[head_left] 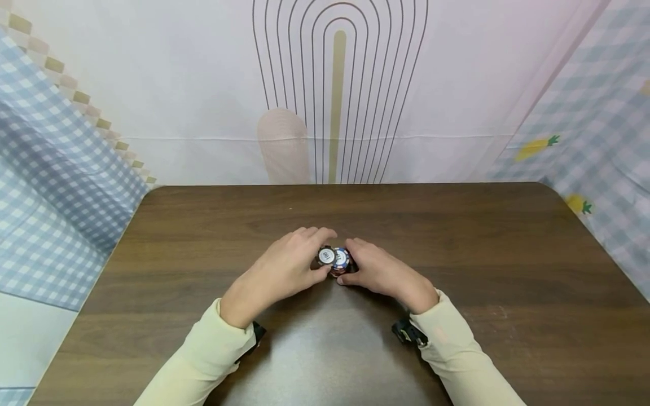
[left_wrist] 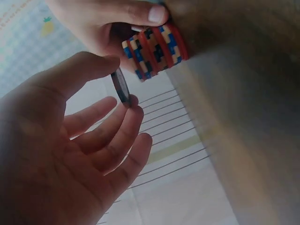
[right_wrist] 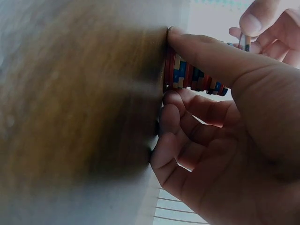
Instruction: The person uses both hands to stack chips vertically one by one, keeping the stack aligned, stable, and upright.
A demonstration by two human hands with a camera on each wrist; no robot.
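A short stack of poker chips [head_left: 342,259], red, blue and cream along its edges in the left wrist view, stands on the brown table. My right hand [head_left: 382,273] grips it low down, thumb on the near side and fingers curled round the far side. Between thumb and fingertips my left hand [head_left: 284,266] pinches a single dark-edged poker chip [left_wrist: 121,87] with a pale centre. From the head, that chip overlaps the left edge of the stack; the right wrist view shows it beside the stack's top end.
The wood-grain table [head_left: 482,242] extends round both hands. A white cloth with arched lines [head_left: 457,84] hangs behind its far edge. Blue checked cloth [head_left: 61,169] hangs at the left, and more checked cloth [head_left: 609,129] at the right.
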